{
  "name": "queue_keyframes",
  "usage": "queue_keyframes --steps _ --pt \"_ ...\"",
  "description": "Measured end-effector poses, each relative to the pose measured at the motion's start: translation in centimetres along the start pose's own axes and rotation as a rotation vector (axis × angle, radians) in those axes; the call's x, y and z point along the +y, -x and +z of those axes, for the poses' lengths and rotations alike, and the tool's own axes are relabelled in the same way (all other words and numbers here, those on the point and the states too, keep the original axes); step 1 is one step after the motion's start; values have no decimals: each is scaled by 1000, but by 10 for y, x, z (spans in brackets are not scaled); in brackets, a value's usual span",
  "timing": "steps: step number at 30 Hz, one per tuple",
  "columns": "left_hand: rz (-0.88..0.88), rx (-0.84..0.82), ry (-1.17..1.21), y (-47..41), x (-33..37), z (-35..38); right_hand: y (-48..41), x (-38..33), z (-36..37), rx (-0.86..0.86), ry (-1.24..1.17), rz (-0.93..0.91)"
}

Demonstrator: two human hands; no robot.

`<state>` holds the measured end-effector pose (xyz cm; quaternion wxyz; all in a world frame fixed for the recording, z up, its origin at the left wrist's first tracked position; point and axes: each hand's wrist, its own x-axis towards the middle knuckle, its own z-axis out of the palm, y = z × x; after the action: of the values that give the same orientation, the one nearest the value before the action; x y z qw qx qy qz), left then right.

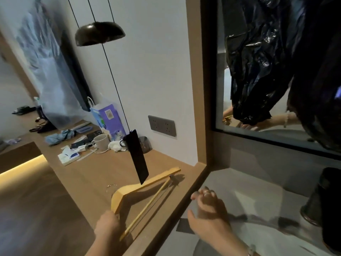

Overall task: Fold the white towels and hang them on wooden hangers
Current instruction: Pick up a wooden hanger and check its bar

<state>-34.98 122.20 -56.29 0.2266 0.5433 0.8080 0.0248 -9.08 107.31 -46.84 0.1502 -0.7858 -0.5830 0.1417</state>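
Note:
A light wooden hanger (142,186) lies on the brown desk (88,174), its hook pointing left. My left hand (106,225) grips the hanger's near end. To the right of it, my right hand (207,212) hovers with its fingers loosely extended and nothing in it, over the grey counter (239,183). A white towel (262,239) lies blurred on that counter at the lower right, just beyond my right wrist. How the towel is folded cannot be made out.
A black strip (137,157) hangs on a cord above the hanger, under a dark pendant lamp (99,33). A mug (100,142), a purple bag (108,120) and papers crowd the desk's far end. A mirror (258,117) with black plastic (258,58) and a dark vase (321,198) stand at the right.

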Motion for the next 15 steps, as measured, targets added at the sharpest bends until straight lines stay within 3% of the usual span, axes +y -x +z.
queue_keyframes --steps 7,12,15 --pt "30 -123 -38 -4 40 22 7 47 -4 4 145 40" --pt "1 -75 -47 -10 53 31 13 51 -4 -2 187 82" --pt "3 -73 -92 -10 55 30 16 47 5 80 206 78"
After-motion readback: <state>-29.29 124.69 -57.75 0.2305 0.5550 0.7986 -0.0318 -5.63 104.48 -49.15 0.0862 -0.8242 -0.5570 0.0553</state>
